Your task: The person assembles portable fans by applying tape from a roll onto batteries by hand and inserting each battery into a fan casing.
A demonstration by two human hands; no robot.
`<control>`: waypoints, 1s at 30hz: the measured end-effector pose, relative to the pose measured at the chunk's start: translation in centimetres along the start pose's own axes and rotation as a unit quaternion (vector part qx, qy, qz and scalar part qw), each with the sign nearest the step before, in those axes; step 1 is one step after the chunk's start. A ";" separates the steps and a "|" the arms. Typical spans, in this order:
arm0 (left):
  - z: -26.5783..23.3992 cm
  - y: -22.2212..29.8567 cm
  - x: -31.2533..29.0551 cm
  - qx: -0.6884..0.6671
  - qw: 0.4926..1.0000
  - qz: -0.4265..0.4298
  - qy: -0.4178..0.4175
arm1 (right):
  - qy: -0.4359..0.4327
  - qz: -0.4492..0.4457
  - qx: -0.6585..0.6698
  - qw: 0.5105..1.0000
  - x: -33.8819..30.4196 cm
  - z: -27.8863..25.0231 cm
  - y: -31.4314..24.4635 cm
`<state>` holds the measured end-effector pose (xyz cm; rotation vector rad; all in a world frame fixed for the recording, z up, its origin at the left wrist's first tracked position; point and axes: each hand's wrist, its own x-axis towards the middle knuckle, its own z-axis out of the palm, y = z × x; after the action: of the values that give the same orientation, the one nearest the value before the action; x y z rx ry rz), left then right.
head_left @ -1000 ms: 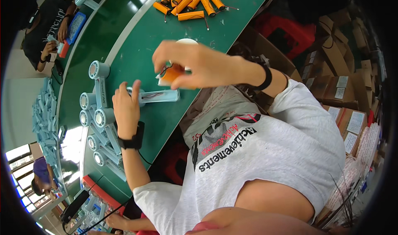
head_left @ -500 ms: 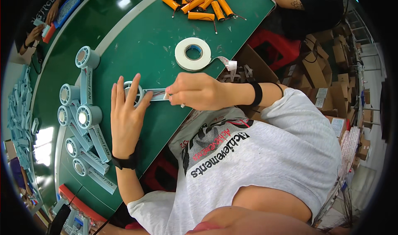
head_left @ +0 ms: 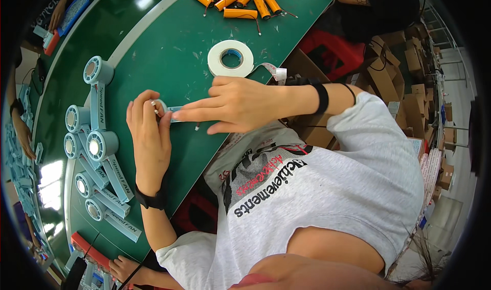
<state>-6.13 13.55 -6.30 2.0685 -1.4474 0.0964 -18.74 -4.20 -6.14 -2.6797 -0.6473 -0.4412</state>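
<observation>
A light-blue handheld fan (head_left: 174,111) lies on the green table in front of me, mostly covered by my hands. My left hand (head_left: 149,129) is closed around its round head, with thumb and fingers bent against it. My right hand (head_left: 238,105) reaches in from the right, its fingers stretched along the fan's handle and their tips touching it. A small white connector (head_left: 197,127) on a thin lead sticks out below the right fingers. Just beyond the right hand lies a roll of white tape (head_left: 230,58), its loose end trailing toward the table edge.
Several light-blue fans (head_left: 102,145) are spread on the left of the table. Orange battery cells (head_left: 240,13) with leads are heaped at the far side. A co-worker's hand (head_left: 123,267) is by a red tray (head_left: 90,251) at lower left. Cardboard boxes (head_left: 383,70) stand at right.
My right hand has moved left along the handle, its fingers going from a pinch to stretched out. My left fingers have curled in round the fan head. A co-worker's hand has appeared at lower left.
</observation>
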 end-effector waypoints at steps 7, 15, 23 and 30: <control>-0.4 0.4 -0.2 -0.175 0.974 -0.142 -0.032 | -0.102 0.043 -0.025 0.994 1.1 1.9 0.0; -0.2 0.2 -0.6 -0.114 0.987 -0.106 -0.029 | -0.120 0.052 -0.075 0.989 1.4 2.3 -1.6; -2.4 0.0 0.5 -0.274 0.958 -0.058 -0.061 | -0.100 0.107 0.013 0.989 1.8 0.8 -1.2; -2.9 0.8 3.3 0.035 0.970 -0.012 -0.242 | -0.139 0.122 0.081 0.979 2.6 0.4 0.5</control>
<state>-4.69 12.12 -2.37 2.2666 -1.7154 -0.3997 -16.25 -3.44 -5.68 -2.6383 -0.3973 0.0504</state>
